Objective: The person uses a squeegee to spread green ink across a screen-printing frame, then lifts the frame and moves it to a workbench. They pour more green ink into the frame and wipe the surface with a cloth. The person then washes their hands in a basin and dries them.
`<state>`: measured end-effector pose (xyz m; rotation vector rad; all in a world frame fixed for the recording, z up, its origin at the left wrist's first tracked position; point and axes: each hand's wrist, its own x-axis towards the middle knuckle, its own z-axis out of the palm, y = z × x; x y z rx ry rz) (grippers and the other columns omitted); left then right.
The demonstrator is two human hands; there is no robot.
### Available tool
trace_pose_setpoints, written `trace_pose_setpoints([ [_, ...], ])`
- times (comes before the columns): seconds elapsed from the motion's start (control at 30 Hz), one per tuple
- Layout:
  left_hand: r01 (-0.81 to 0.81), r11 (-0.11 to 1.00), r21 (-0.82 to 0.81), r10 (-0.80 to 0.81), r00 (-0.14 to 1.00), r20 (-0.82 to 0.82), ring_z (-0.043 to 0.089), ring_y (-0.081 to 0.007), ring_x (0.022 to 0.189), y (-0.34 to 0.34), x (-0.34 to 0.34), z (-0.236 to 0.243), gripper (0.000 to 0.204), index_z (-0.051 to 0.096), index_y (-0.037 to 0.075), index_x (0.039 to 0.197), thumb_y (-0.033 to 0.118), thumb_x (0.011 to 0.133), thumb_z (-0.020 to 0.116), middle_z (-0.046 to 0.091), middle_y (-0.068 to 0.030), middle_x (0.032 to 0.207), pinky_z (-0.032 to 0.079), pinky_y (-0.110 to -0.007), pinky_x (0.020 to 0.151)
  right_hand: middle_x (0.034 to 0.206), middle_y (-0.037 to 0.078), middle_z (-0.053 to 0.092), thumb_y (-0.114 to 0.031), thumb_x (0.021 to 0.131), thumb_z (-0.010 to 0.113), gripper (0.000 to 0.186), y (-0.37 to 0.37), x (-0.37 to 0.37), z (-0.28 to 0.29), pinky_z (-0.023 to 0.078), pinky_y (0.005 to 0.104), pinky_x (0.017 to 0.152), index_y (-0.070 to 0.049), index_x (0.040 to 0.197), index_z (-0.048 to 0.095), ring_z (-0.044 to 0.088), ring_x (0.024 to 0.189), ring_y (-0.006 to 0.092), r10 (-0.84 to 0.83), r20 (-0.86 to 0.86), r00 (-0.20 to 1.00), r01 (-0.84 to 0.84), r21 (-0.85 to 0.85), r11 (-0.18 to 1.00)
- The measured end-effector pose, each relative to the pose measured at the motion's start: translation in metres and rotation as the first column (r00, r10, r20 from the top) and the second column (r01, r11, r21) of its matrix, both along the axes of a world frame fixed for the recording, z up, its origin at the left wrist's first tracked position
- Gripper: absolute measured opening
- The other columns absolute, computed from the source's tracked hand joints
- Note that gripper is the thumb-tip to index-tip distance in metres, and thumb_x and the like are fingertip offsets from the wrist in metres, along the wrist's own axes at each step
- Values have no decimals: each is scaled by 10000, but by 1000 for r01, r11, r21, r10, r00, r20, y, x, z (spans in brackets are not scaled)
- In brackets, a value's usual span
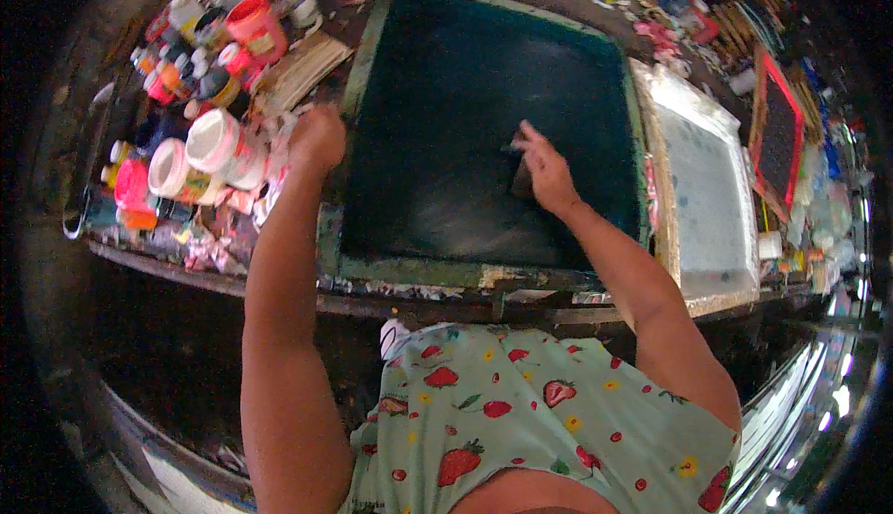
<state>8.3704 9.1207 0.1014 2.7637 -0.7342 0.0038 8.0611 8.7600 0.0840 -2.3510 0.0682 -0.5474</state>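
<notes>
A large screen-printing frame (484,277) with a dark green-black mesh (446,133) lies in front of me, its rails worn and paint-stained. Over the right half of the mesh is my right hand (547,174), slightly blurred, with its fingers stretched out. Beneath its palm shows a dark patch, which I cannot tell from a shadow. My left hand (318,139) is closed beside the frame's left rail, near crumpled rags. What its fingers hold, if anything, is hidden.
On the left stand white paint tubs (219,142), a red-orange container (256,30) and several small bottles (172,77). Wooden pieces (302,72) lie behind my left hand. To the right are a pale-meshed frame (707,198) and a red-edged frame (779,133). Scraps litter the far side.
</notes>
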Motion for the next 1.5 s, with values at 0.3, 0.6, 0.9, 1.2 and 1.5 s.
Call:
trace_pose_setpoints([
  [0.3,-1,991,-132,4,1000,20,706,-559,1108,-20,-2,11,482,736,-41,1111,316,1158,415,743,-355,1158,551,-642,966,1199,86,723,-220,1085,680,294,-94,-26,-21,551,408,1037,-82,1318,793,692,1107,264,-615,203,762,638,-391,663],
  [0.6,-20,987,-157,20,1000,-6,712,-565,1071,2,-4,3,486,734,-41,1119,344,1157,439,749,-351,1129,558,-645,941,1201,175,721,-241,1010,732,231,-52,22,4,621,518,919,-57,1139,786,740,1061,404,-644,-65,762,568,-409,714],
  [0.9,-43,990,-136,37,998,-45,695,-566,1109,-19,-19,29,486,731,-43,1150,338,1153,430,736,-358,1182,539,-646,970,1110,325,717,-222,1056,526,290,143,214,-3,561,650,916,20,1144,657,698,1072,536,-346,-304,888,391,101,915],
  [1.2,-44,992,-122,34,996,-86,708,-561,1121,-12,-7,16,484,744,-49,1124,339,1140,454,741,-361,1166,551,-646,963,1311,212,683,-209,1108,513,290,-43,-13,10,599,568,977,-50,1260,703,705,1189,447,-654,-447,610,461,-471,752],
  [1.5,13,996,-87,-16,999,-31,727,-520,1152,-13,-8,16,386,765,-7,1148,247,1061,488,750,-331,1228,576,-623,994,1103,285,760,-272,852,746,332,71,52,34,600,531,1017,43,915,829,688,1151,473,-496,-372,785,326,-433,841],
])
